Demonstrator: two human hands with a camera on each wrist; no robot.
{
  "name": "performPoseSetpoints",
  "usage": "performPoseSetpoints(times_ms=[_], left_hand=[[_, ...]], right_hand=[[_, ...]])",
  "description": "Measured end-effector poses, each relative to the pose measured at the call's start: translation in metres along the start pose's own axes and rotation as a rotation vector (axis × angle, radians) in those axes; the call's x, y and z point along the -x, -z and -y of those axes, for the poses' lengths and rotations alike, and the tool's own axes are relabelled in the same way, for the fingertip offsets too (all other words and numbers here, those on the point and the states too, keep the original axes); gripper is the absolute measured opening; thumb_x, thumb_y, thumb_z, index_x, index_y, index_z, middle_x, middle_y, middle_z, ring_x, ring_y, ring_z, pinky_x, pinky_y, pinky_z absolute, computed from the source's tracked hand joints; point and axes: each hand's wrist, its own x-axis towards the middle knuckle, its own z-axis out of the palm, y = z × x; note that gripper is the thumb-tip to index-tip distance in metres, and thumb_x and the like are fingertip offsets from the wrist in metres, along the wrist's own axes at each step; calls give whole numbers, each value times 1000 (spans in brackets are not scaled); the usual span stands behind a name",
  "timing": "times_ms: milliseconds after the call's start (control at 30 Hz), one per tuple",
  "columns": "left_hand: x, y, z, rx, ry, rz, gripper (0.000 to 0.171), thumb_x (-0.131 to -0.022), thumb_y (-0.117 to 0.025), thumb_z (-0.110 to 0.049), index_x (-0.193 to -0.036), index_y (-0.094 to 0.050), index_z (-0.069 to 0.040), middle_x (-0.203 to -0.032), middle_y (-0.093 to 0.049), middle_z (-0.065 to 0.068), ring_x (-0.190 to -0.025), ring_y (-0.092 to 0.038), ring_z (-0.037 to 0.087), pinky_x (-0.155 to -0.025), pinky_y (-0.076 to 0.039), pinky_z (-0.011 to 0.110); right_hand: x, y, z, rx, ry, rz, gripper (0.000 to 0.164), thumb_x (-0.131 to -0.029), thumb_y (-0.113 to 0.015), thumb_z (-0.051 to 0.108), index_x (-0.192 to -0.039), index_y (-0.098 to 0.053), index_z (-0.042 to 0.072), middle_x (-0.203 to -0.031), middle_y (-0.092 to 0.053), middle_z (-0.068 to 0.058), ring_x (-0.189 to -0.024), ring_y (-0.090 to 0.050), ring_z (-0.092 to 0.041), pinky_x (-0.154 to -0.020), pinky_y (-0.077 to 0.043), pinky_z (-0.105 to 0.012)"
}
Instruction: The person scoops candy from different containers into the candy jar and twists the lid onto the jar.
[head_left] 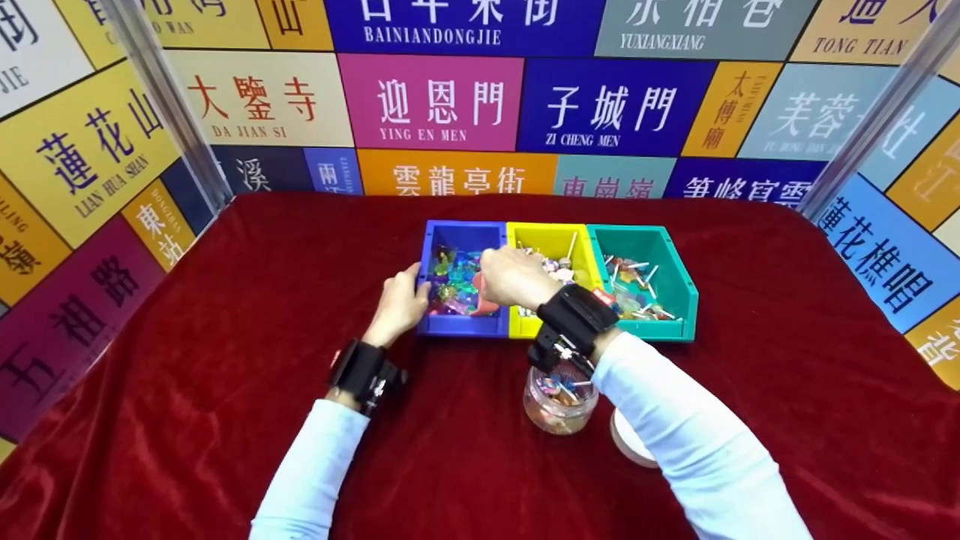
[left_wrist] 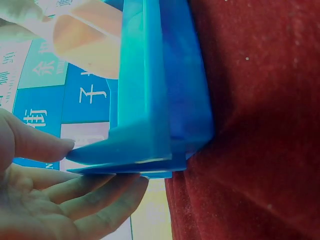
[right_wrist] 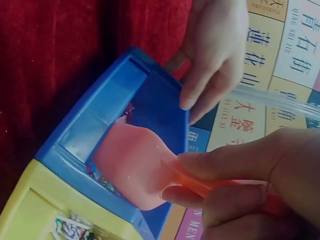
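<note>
My right hand grips the handle of a pink scoop, whose bowl is down inside the blue bin among small, shiny, colourful pieces. With thumb and fingers on either side, my left hand pinches the left side wall of that bin. Alongside stands a yellow bin of white-stick lollipops, partly hidden by my right hand. At the right end, a green bin has more lollipops in it.
Below my right wrist stands a clear jar with lollipops and other pieces inside. A white lid lies beside it, partly under my right sleeve. Dark red cloth covers the table, and sign-printed panels stand behind.
</note>
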Motion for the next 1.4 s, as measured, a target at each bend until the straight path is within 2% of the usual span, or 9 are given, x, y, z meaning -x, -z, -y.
performPoseSetpoints(times_ms=[267, 433, 633, 900, 1167, 1300, 1400], left_hand=[[0, 0, 0, -5, 4, 5, 38, -86, -50, -2, -121, -46, 13, -110, -56, 29, -104, -53, 38, -91, -42, 43], [0, 0, 1, -6, -3, -5, 37, -85, -50, -2, -119, -49, 12, -106, -58, 29, -101, -55, 38, -88, -43, 43], [1, 2, 0, 0, 6, -7, 37, -85, -50, -2, -120, -48, 12, -107, -57, 29, -102, -55, 37, -89, -43, 43], [1, 1, -1, -5, -16, -12, 36, -84, -51, -2, -117, -50, 11, -104, -59, 29, -99, -56, 38, -86, -44, 44], [1, 1, -1, -15, -20, -11, 35, -85, -50, -1, -118, -49, 12, -105, -58, 30, -100, -55, 39, -88, -44, 44], [2, 0, -2, -25, -22, -8, 36, -85, -50, -1, -118, -49, 12, -104, -58, 30, -99, -55, 40, -86, -44, 45], [2, -1, -1, -34, -27, -17, 36, -84, -51, -1, -117, -49, 13, -103, -58, 31, -97, -55, 41, -85, -45, 46]], right_hand=[[-8, -2, -10, -58, 68, 35, 28, -73, -56, 9, -54, -36, 14, -56, -34, 0, -53, -37, -15, -42, -28, -23], [-11, -2, -15, -122, 72, 49, 27, -73, -57, 9, -53, -40, 15, -53, -34, 3, -48, -34, -11, -39, -24, -19], [-14, -9, -14, -175, 90, -8, 29, -76, -55, 8, -53, -39, 14, -53, -35, 2, -48, -36, -11, -40, -27, -19], [-20, -24, -14, -271, 46, -50, 37, -79, -53, 10, -49, -33, 16, -48, -28, 5, -44, -31, -9, -39, -26, -19], [-20, -27, -13, -314, 7, -18, 38, -83, -52, 13, -50, -33, 16, -52, -32, 3, -46, -34, -10, -40, -29, -19], [-20, -28, -12, -284, 7, -28, 33, -83, -50, 10, -54, -35, 15, -54, -35, 2, -48, -35, -11, -41, -29, -20], [-21, -31, -10, -282, 13, -55, 24, -82, -50, 7, -57, -49, 9, -59, -48, -1, -46, -35, -10, -40, -29, -19]])
